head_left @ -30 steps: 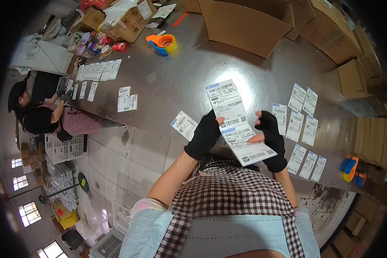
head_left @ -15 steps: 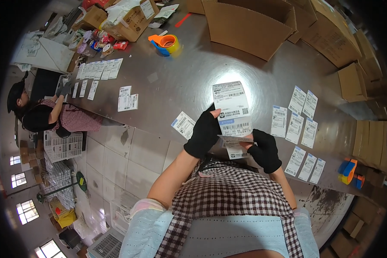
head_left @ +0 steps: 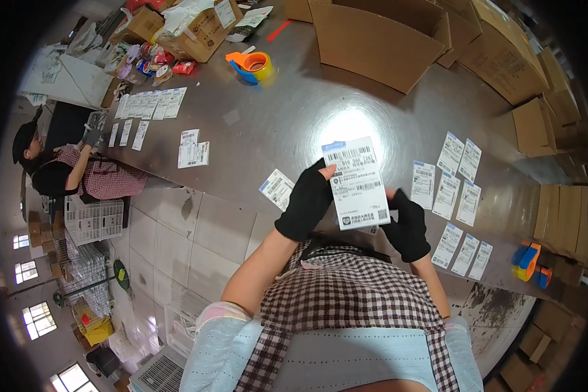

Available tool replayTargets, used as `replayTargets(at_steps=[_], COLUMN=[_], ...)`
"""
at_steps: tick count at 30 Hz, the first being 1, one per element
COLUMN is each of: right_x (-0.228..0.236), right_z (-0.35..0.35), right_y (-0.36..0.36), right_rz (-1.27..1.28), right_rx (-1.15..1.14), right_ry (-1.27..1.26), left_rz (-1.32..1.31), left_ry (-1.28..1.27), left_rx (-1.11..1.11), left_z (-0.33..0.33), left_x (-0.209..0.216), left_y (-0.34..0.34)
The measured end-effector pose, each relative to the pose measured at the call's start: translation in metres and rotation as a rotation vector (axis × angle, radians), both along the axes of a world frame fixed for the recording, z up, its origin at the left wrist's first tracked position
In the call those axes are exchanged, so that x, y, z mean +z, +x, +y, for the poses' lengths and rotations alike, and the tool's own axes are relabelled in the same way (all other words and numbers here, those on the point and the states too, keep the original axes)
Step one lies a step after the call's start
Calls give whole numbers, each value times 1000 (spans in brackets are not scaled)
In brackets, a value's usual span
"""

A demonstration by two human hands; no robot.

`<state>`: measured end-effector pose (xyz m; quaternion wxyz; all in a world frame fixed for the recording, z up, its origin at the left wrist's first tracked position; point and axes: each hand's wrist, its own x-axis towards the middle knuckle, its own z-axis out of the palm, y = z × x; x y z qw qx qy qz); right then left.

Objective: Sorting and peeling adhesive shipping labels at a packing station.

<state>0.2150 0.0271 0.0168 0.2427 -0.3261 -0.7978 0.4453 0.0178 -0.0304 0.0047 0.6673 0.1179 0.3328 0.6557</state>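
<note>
In front of my apron I hold a small stack of white shipping labels [head_left: 359,189] printed with barcodes and a blue strip at the top. My left hand [head_left: 307,201], in a black fingerless glove, pinches the stack's left edge with the thumb on top. At its lower right edge is my right hand [head_left: 406,225], gloved the same way, its fingers closed on the labels and partly hidden behind them. A bit of another label shows beneath the stack's lower edge. Just left of my left hand a single label [head_left: 278,189] lies on the metal table [head_left: 255,124].
Rows of labels [head_left: 447,195] lie at the right, more labels [head_left: 151,104] at the far left. An orange-and-blue tape dispenser [head_left: 251,67] stands toward the back; another dispenser [head_left: 528,260] sits at the right edge. An open cardboard box [head_left: 372,49] stands behind. A co-worker [head_left: 65,163] works at left.
The labels, before fanned out and folded at the bottom, now lie together as one stack with a whole label on top. At left, the co-worker's arms have shifted slightly.
</note>
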Motion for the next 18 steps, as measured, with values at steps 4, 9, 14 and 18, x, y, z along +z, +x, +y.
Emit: replayTargets(at_steps=[4,9,14,18], right_x=[14,15,11,1], right_z=[-7,-10,-7,5], right_y=[-12,3,7,1], right_rz=[188,50,128,308], right_rx=[-112,109,143,72], right_ry=[133,243,160,83], left_rz=[389,-31,48,257], left_ry=[-97,58,69,10], left_rx=[-84,0,42,19], left_z=[-12,-2,-3,-9], left_x=[-15,-22,-27,-35], left_y=[15,9,5,8])
